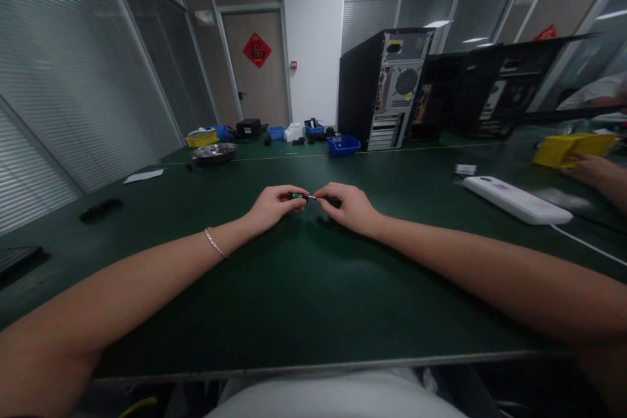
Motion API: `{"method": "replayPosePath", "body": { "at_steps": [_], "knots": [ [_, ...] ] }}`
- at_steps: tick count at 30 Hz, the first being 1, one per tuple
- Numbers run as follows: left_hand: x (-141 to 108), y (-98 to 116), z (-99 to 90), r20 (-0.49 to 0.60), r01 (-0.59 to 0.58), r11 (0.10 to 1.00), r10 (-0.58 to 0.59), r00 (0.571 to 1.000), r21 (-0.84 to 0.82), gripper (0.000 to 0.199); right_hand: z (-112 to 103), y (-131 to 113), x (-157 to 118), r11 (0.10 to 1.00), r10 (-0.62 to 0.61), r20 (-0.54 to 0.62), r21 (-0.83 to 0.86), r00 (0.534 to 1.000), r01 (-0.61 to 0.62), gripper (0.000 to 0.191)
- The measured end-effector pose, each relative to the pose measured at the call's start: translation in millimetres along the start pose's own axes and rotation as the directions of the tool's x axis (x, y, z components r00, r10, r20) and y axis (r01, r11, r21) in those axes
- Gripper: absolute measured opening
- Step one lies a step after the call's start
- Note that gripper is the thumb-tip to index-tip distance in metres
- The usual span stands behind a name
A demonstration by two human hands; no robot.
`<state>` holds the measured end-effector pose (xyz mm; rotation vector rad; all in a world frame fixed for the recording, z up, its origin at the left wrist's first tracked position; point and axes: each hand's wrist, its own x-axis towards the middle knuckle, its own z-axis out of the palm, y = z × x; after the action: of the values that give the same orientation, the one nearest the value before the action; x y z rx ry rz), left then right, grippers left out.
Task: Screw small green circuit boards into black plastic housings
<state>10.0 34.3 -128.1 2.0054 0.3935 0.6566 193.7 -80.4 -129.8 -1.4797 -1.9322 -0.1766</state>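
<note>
My left hand (279, 204), with a silver bracelet on its wrist, pinches a small black part with green on it (298, 196) between thumb and fingers. My right hand (349, 208) is closed on a thin tool with a metal shaft (312, 197); a dark piece, perhaps its handle, shows under the palm. The shaft points left and its tip meets the small part, or comes very near it. Fingers cover most of both items, so their exact kind cannot be made out. Both hands are just above the green tabletop (294, 300).
A black computer tower (386, 91) stands at the back, left of a row of monitors. A blue bin (343, 145), a metal bowl (214, 153) and small parts line the far side. At right lie a white power strip (516, 200) and another person's hand (590, 170) at a yellow bin (563, 149).
</note>
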Motion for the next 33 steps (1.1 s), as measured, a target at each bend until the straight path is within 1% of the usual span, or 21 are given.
{"method": "replayPosePath", "body": {
  "at_steps": [4, 12, 19, 23, 25, 29, 33],
  "knots": [
    [-0.5, 0.6, -0.1, 0.004, -0.014, 0.999, 0.014, 1.0, 0.047, 0.033, -1.6, -2.7, -0.1, 0.999, -0.012, 0.035, -0.029, 0.999, 0.013, 0.02],
    [-2.8, 3.8, 0.9, 0.005, -0.047, 0.994, 0.047, 0.999, 0.102, 0.033, -4.0, -6.0, -0.3, 0.999, -0.037, 0.072, -0.003, 0.997, 0.037, 0.021],
    [-3.2, 5.6, 1.0, 0.02, -0.023, 0.999, 0.023, 1.0, 0.034, 0.03, -3.7, -2.7, 0.2, 0.996, -0.031, 0.082, 0.089, 0.996, 0.024, 0.021],
    [-3.1, 6.6, 1.7, 0.027, 0.015, 1.0, -0.014, 1.0, -0.022, 0.028, -3.5, -1.7, 0.9, 0.993, -0.041, 0.109, 0.115, 0.993, 0.029, 0.021],
    [-3.3, 6.9, 1.7, 0.033, 0.01, 1.0, -0.009, 0.999, -0.017, 0.028, -4.0, -2.1, 1.0, 0.993, -0.041, 0.116, 0.117, 0.992, 0.027, 0.021],
    [-3.9, 6.1, 1.0, 0.041, -0.082, 0.992, 0.078, 0.996, 0.098, 0.028, -5.1, -3.3, 0.1, 0.995, -0.046, 0.122, 0.098, 0.991, 0.034, 0.021],
    [-4.5, 5.3, 0.1, 0.036, -0.149, 0.952, 0.145, 0.989, 0.268, 0.027, -4.6, -5.0, -1.4, 0.998, -0.062, 0.106, 0.012, 0.992, 0.061, 0.02]
  ]
}}
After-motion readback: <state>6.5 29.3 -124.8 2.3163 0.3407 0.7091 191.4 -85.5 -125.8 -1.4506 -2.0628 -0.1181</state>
